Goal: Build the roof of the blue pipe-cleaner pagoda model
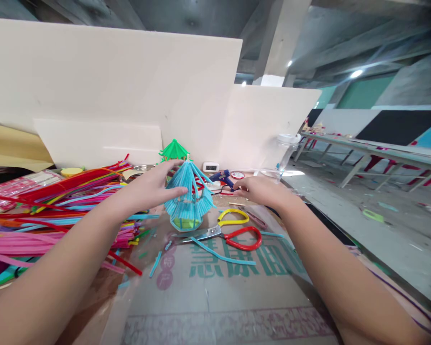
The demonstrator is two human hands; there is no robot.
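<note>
A small pavilion made of light-blue pipe cleaners (189, 199) stands on the cardboard-covered table (215, 297). My left hand (151, 188) rests against its left side, thumb and fingers touching the fringed roof. My right hand (261, 190) reaches past it toward a blue glue gun (223, 178) at the back, fingers curled, with nothing clearly in them. A green pavilion (174, 150) stands behind the blue one.
A big pile of coloured pipe cleaners (53, 211) covers the left side. Pliers with red and yellow handles (233, 232) lie in front of the blue pavilion, with cut blue pieces (222, 256) nearby. White boards (129, 96) stand behind. A clear jar (282, 155) sits at the right edge.
</note>
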